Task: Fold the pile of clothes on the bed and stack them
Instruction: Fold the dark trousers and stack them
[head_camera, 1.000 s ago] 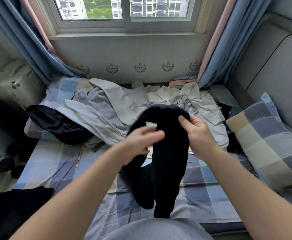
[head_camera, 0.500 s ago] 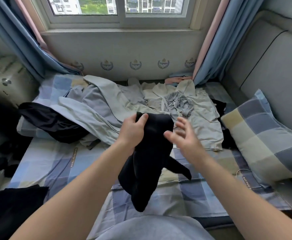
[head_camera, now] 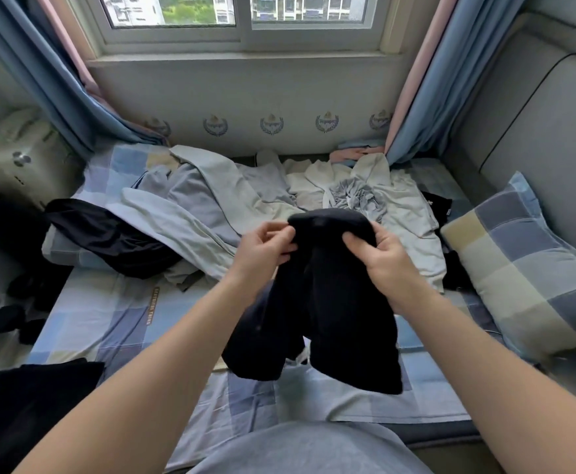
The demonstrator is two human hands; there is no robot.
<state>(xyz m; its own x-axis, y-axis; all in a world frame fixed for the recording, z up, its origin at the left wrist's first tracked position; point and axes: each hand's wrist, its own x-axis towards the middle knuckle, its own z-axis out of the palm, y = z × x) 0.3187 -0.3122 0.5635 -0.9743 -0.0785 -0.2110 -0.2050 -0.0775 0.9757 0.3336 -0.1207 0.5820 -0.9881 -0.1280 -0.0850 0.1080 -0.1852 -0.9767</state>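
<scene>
A black garment hangs above the checked bed sheet, held up by both hands at its top edge. My left hand pinches the top left of the cloth and my right hand grips the top right. Behind it lies the pile of grey and pale clothes, with cream and grey pieces to the right. Another black garment lies over the pile's left side. A dark folded piece sits at the bed's near left corner.
A checked pillow leans against the grey padded headboard on the right. Blue curtains frame the window at the back. A pale suitcase and dark items lie to the left of the bed.
My right hand, free half a second ago, has taken hold of the black garment's top right. Both hands now spread its top edge and hold it higher.
</scene>
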